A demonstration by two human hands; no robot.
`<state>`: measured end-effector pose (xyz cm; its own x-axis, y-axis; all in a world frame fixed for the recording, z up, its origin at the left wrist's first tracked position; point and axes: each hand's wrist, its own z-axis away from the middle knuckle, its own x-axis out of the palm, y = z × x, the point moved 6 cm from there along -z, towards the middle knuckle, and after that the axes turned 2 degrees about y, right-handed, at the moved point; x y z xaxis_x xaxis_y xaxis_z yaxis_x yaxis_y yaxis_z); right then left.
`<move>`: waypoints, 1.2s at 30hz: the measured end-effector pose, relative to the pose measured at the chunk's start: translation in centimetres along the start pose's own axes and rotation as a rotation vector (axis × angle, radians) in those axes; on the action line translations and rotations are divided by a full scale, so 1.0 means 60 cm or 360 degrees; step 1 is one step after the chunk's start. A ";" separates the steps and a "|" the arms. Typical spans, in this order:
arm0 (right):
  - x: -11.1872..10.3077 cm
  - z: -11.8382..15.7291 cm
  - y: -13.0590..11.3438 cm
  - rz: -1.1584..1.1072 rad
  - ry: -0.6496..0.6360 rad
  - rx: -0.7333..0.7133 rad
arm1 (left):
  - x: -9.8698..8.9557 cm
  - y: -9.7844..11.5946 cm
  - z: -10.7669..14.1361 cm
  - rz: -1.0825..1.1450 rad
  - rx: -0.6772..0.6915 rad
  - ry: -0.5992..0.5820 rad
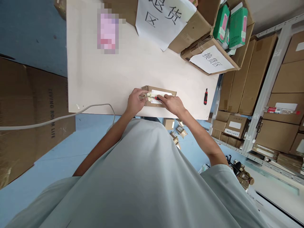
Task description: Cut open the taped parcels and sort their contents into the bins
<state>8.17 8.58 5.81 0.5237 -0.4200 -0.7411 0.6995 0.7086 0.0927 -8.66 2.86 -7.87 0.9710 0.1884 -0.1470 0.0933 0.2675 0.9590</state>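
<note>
A small cardboard box (pixel 163 91) lies near the front edge of the white table, with a white label and shiny clear tape on its upper side. My left hand (pixel 137 100) is at the box's left end, thumb and fingers closed on that end by the tape. In my right hand (pixel 174 104) is a red-and-black utility knife (pixel 157 98), its thin dark tip pointing left onto the taped part of the label side. The grip partly hides the knife's handle. A second red-and-black knife (pixel 205 96) lies on the table to the right.
Cardboard bins with paper signs (pixel 163 22) stand at the back; the right bin (pixel 211 60) holds green boxes (pixel 237 27). A pixelated pink patch (pixel 108 30) is at back left. A white cable (pixel 95 107) crosses the front left edge. Shelves with cartons (pixel 285 104) stand right.
</note>
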 end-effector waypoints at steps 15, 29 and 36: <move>-0.036 -0.016 -0.044 0.0219 -0.0066 -0.0099 | -0.001 0.003 0.001 -0.0001 -0.0075 0.0081; -0.011 0.028 0.046 0.0192 -0.0154 0.0001 | 0.010 0.013 0.016 -0.0148 -0.0109 0.0272; 0.038 0.075 0.132 0.0120 -0.0205 0.0135 | 0.021 0.038 0.026 -0.0413 -0.0061 0.0445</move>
<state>17.11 10.66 7.85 0.6304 -0.4405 -0.6392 0.6915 0.6928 0.2045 -6.88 2.25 -5.50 0.8182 0.3589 -0.4492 0.3148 0.3741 0.8723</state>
